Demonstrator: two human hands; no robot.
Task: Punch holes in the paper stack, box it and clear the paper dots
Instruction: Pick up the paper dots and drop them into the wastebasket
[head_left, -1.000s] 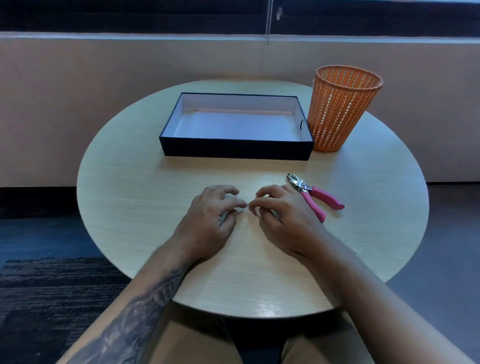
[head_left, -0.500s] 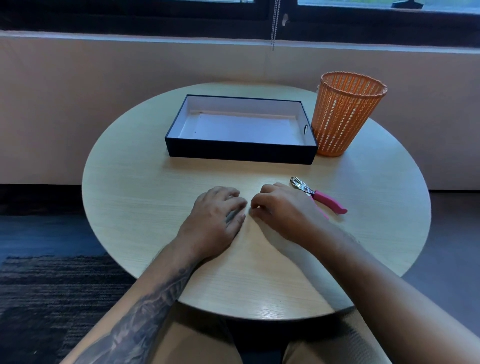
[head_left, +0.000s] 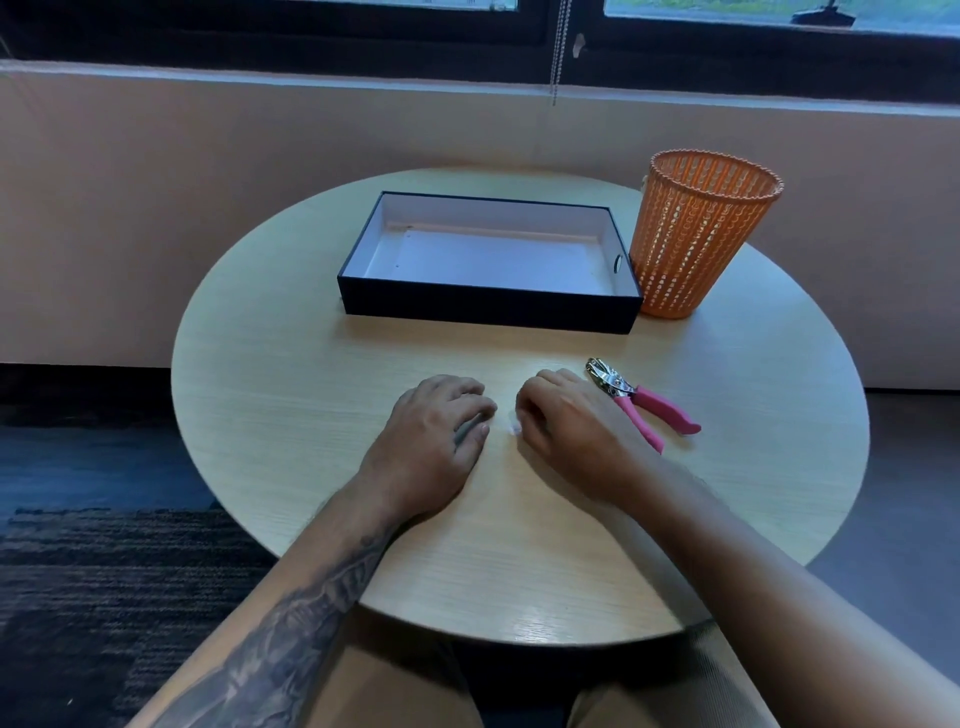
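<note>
A dark ribbed rug (head_left: 93, 571) covers the floor at far left, beside a round table (head_left: 291, 415) of pale wood-grain laminate with a smooth, slightly glossy top. The left hand (head_left: 434, 439), at the end of a tattooed forearm, lies palm down on the table with fingers curled loosely under; whether it has anything beneath them cannot be told. Behind it sits a shallow rectangular box (head_left: 488, 306), matte black outside and white inside, open at the top, with white paper (head_left: 488, 257) lying flat on its floor (a few tiny dark marks near the sheet's left edge may be punched holes). Just right of the left hand, a small cluster of white dots (head_left: 511, 427) rests on the wood at the tips of the right hand (head_left: 566, 423), whose fingers are bunched together and bent down onto them, though an actual pinch cannot be confirmed. Touching that hand's far side lies a punch (head_left: 641, 400) with a shiny metal head and smooth pink handles, flat on the table. At the back right, just beside the box, stands a tapered orange plastic bin (head_left: 698, 234) with a perforated lattice wall and beaded rim.
</note>
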